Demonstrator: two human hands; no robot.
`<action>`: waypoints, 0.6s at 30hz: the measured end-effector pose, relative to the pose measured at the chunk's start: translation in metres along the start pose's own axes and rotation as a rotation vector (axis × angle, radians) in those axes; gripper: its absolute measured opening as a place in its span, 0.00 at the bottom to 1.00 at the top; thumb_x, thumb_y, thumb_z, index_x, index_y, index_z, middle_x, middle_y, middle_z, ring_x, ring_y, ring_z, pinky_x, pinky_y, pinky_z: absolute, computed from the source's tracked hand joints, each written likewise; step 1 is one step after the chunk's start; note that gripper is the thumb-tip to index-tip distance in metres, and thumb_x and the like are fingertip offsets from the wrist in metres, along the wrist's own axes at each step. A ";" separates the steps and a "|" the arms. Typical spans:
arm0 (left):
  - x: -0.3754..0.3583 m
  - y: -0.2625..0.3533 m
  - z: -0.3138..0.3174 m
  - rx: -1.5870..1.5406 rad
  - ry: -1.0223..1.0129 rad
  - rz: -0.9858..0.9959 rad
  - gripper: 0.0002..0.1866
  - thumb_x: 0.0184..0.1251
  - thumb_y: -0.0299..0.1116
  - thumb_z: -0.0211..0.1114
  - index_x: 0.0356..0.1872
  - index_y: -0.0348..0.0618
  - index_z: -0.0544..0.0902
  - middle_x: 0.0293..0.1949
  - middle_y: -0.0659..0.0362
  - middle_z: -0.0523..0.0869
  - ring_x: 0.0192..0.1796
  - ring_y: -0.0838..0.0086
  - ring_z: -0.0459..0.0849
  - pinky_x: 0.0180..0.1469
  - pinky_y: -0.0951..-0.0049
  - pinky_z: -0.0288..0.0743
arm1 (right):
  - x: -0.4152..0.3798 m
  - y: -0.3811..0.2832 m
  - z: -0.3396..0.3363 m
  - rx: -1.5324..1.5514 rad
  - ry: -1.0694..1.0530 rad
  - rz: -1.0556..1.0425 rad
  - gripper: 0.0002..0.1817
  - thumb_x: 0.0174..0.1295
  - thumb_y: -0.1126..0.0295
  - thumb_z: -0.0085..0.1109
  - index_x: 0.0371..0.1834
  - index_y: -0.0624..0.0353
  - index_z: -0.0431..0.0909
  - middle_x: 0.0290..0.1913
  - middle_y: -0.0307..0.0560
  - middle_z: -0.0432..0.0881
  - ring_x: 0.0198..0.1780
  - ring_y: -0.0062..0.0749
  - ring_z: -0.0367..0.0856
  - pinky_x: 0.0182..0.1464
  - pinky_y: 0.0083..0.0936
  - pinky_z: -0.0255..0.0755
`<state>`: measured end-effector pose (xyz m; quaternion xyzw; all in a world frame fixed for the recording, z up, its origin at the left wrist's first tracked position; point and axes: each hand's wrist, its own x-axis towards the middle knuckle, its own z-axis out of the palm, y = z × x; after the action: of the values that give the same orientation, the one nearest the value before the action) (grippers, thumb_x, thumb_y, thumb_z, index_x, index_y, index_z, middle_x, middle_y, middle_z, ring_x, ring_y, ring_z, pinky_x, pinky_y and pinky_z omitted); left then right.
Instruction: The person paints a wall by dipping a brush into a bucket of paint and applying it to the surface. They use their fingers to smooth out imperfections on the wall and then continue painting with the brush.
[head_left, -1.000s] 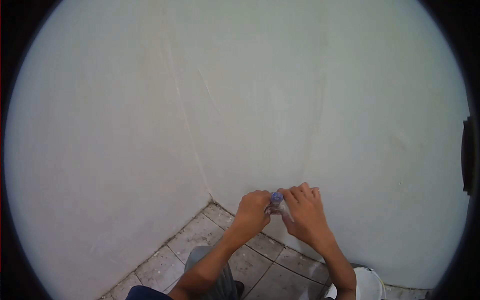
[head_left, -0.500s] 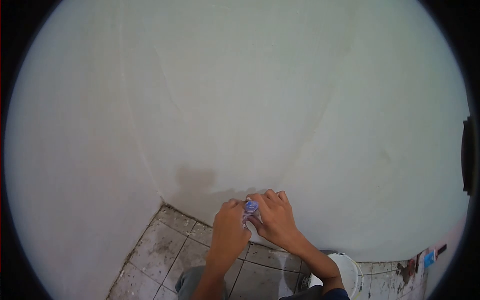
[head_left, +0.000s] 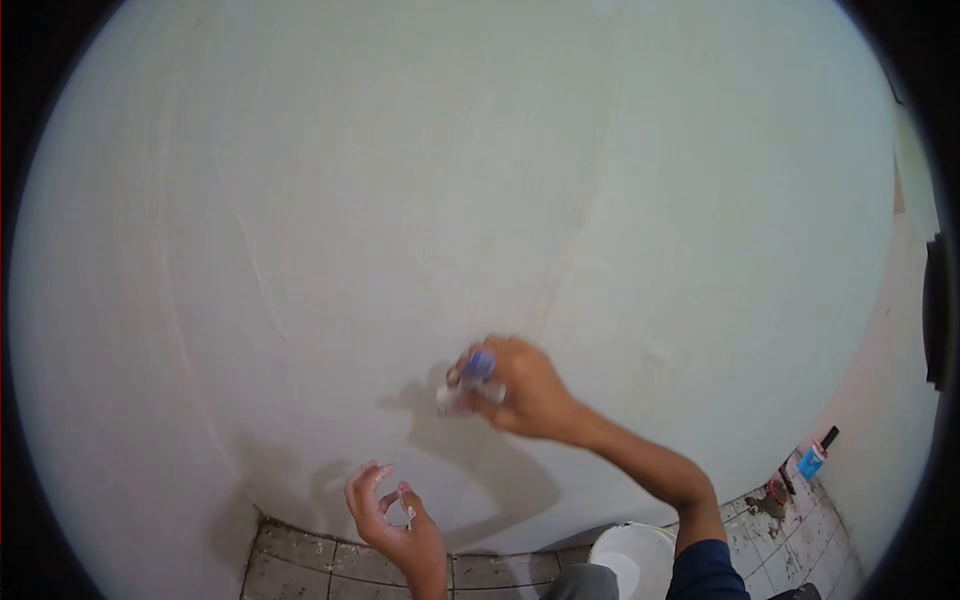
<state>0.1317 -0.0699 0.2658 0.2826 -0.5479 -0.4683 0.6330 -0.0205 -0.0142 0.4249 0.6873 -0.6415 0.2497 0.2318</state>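
Observation:
My right hand [head_left: 525, 385] is raised in front of the pale wall [head_left: 330, 200], its fingers closed around a small whitish, see-through plastic thing with a blue patch [head_left: 481, 364]. Motion blur hides its exact kind. Lower and to the left, my left hand [head_left: 392, 515] holds nothing. Its fingers are curved and apart from the thumb, with white paste smeared on the fingertips. Shadows of both hands fall on the wall close by.
A white bucket [head_left: 622, 548] stands on the floor below my right forearm. Stained grey tiles [head_left: 300, 550] run along the wall's foot. At the far right, a blue-and-white container [head_left: 811, 462] with a dark handle-like piece stands near the corner.
Both hands were together on the plastic thing. My left hand has let go and moved down and left, while my right hand has lifted the thing slightly up. The view has shifted right.

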 end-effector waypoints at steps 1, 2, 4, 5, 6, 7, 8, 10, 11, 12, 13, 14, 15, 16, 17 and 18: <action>-0.002 -0.001 0.002 -0.002 -0.003 -0.015 0.19 0.53 0.12 0.57 0.46 0.39 0.81 0.52 0.51 0.79 0.54 0.62 0.80 0.39 0.70 0.78 | 0.012 0.004 -0.019 0.011 0.043 0.007 0.11 0.48 0.77 0.73 0.35 0.56 0.84 0.35 0.44 0.85 0.37 0.40 0.84 0.38 0.30 0.76; -0.002 -0.001 0.003 -0.001 -0.007 -0.030 0.18 0.53 0.11 0.57 0.45 0.39 0.80 0.51 0.52 0.79 0.53 0.63 0.80 0.38 0.71 0.78 | 0.029 0.007 -0.041 -0.023 0.089 0.006 0.09 0.48 0.76 0.73 0.33 0.57 0.84 0.36 0.44 0.87 0.37 0.37 0.85 0.37 0.30 0.77; 0.000 -0.002 0.004 0.004 -0.035 -0.045 0.17 0.54 0.11 0.57 0.43 0.39 0.80 0.50 0.53 0.80 0.52 0.65 0.81 0.38 0.71 0.78 | 0.067 0.007 -0.089 -0.087 0.152 0.055 0.08 0.47 0.75 0.75 0.30 0.59 0.85 0.37 0.44 0.89 0.37 0.31 0.86 0.36 0.28 0.77; -0.001 -0.002 0.005 0.014 -0.049 -0.052 0.16 0.54 0.11 0.56 0.42 0.39 0.80 0.49 0.53 0.80 0.51 0.65 0.81 0.38 0.72 0.78 | 0.085 0.004 -0.115 -0.112 0.169 0.109 0.08 0.47 0.75 0.75 0.29 0.60 0.86 0.37 0.43 0.89 0.37 0.28 0.86 0.37 0.27 0.76; -0.002 -0.005 0.004 0.006 -0.052 -0.051 0.16 0.54 0.11 0.56 0.42 0.39 0.80 0.49 0.54 0.80 0.51 0.66 0.81 0.37 0.72 0.78 | 0.101 0.004 -0.135 -0.171 0.254 0.028 0.09 0.46 0.72 0.75 0.32 0.57 0.88 0.33 0.45 0.88 0.32 0.31 0.84 0.34 0.29 0.76; -0.002 -0.008 0.004 0.000 -0.054 -0.051 0.15 0.54 0.11 0.57 0.41 0.39 0.80 0.49 0.54 0.80 0.50 0.66 0.81 0.37 0.72 0.78 | 0.115 0.008 -0.154 -0.230 0.336 -0.052 0.11 0.45 0.69 0.75 0.34 0.55 0.90 0.28 0.47 0.86 0.27 0.34 0.82 0.31 0.30 0.75; -0.002 -0.010 0.005 -0.009 -0.055 -0.051 0.15 0.54 0.11 0.57 0.40 0.39 0.80 0.49 0.54 0.80 0.50 0.67 0.81 0.37 0.72 0.78 | 0.132 0.013 -0.175 -0.271 0.415 -0.118 0.11 0.45 0.69 0.75 0.34 0.55 0.90 0.28 0.46 0.87 0.27 0.34 0.83 0.31 0.30 0.76; -0.002 -0.014 0.005 -0.028 -0.054 -0.086 0.13 0.57 0.12 0.56 0.39 0.40 0.80 0.48 0.56 0.80 0.48 0.71 0.80 0.37 0.75 0.77 | 0.165 0.025 -0.215 -0.378 0.526 -0.196 0.11 0.46 0.70 0.73 0.36 0.54 0.89 0.29 0.44 0.87 0.27 0.34 0.82 0.31 0.31 0.76; -0.003 -0.014 0.006 -0.039 -0.051 -0.106 0.12 0.58 0.13 0.56 0.38 0.40 0.80 0.47 0.57 0.80 0.48 0.74 0.80 0.37 0.76 0.76 | 0.182 0.027 -0.233 -0.445 0.561 -0.212 0.12 0.46 0.71 0.71 0.37 0.52 0.89 0.30 0.43 0.86 0.27 0.34 0.81 0.30 0.31 0.75; -0.003 -0.014 0.007 -0.057 -0.050 -0.100 0.12 0.58 0.13 0.56 0.38 0.41 0.80 0.47 0.58 0.81 0.47 0.74 0.80 0.37 0.76 0.76 | 0.195 0.022 -0.248 -0.479 0.591 -0.191 0.10 0.48 0.72 0.72 0.35 0.55 0.87 0.32 0.42 0.87 0.30 0.32 0.83 0.33 0.30 0.76; -0.002 -0.010 0.007 -0.068 -0.049 -0.093 0.12 0.58 0.13 0.56 0.38 0.41 0.80 0.47 0.58 0.81 0.46 0.74 0.80 0.37 0.76 0.76 | 0.208 0.018 -0.261 -0.509 0.623 -0.168 0.08 0.50 0.72 0.73 0.33 0.58 0.86 0.34 0.42 0.89 0.33 0.30 0.85 0.36 0.29 0.76; 0.001 -0.014 0.005 -0.083 -0.047 -0.085 0.11 0.58 0.13 0.56 0.38 0.41 0.80 0.47 0.58 0.81 0.45 0.75 0.80 0.37 0.76 0.76 | 0.223 0.018 -0.263 -0.563 0.710 -0.225 0.07 0.51 0.73 0.71 0.33 0.59 0.85 0.33 0.43 0.88 0.32 0.31 0.84 0.35 0.29 0.76; 0.001 -0.013 0.004 -0.057 -0.059 -0.089 0.11 0.58 0.13 0.56 0.37 0.41 0.80 0.47 0.58 0.81 0.45 0.75 0.80 0.37 0.76 0.76 | 0.236 0.019 -0.271 -0.613 0.801 -0.282 0.06 0.53 0.74 0.69 0.33 0.59 0.85 0.32 0.43 0.87 0.31 0.32 0.84 0.34 0.30 0.76; 0.002 -0.015 0.002 -0.030 -0.072 -0.089 0.11 0.58 0.13 0.56 0.37 0.41 0.81 0.47 0.58 0.81 0.45 0.75 0.80 0.37 0.76 0.77 | 0.247 0.019 -0.277 -0.662 0.897 -0.338 0.04 0.54 0.75 0.67 0.34 0.59 0.84 0.31 0.44 0.86 0.29 0.33 0.84 0.33 0.30 0.76; 0.001 -0.018 0.002 -0.005 -0.082 -0.087 0.11 0.58 0.13 0.56 0.37 0.41 0.81 0.47 0.58 0.81 0.44 0.75 0.80 0.37 0.76 0.77 | 0.255 0.021 -0.283 -0.710 0.995 -0.396 0.03 0.56 0.76 0.64 0.34 0.59 0.83 0.30 0.45 0.85 0.28 0.34 0.83 0.32 0.31 0.76; 0.000 -0.019 0.002 -0.017 -0.074 -0.092 0.11 0.58 0.13 0.56 0.37 0.41 0.81 0.47 0.58 0.81 0.44 0.75 0.80 0.37 0.76 0.77 | 0.257 0.017 -0.287 -0.757 1.093 -0.456 0.03 0.57 0.77 0.62 0.34 0.60 0.82 0.29 0.46 0.84 0.27 0.35 0.83 0.31 0.32 0.76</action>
<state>0.1243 -0.0772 0.2497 0.2847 -0.5533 -0.5115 0.5926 -0.0373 -0.0291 0.8099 0.4526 -0.3157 0.2640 0.7910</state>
